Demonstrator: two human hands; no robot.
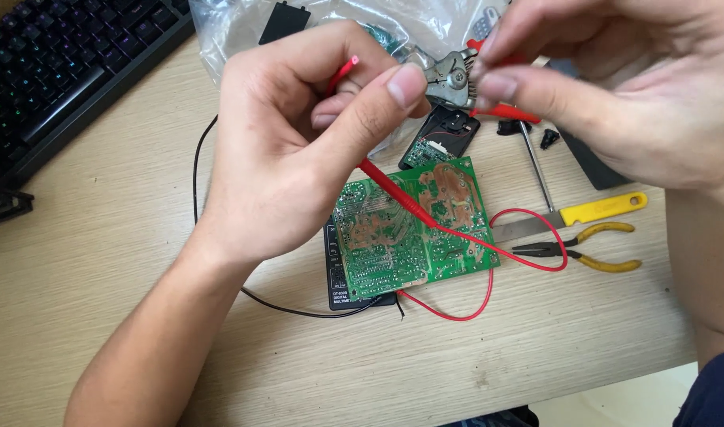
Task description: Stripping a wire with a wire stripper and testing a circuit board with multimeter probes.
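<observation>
My left hand [299, 142] pinches a red test probe [394, 190] near its upper end, the red lead trailing down over a green circuit board [413, 229] lying solder side up. My right hand [615, 87] grips red-handled wire cutters [457, 79], whose metal jaws sit right beside my left thumb tip. The board rests on a black multimeter [342, 289]. A red wire [488, 292] loops from under the board across the desk.
A black keyboard [54, 63] sits at the far left. A clear plastic bag [243, 32] lies at the back. Yellow-handled pliers [591, 253], a yellow-handled blade [591, 212], a screwdriver shaft [536, 166] and a black wire [196, 182] lie on the wooden desk [125, 237].
</observation>
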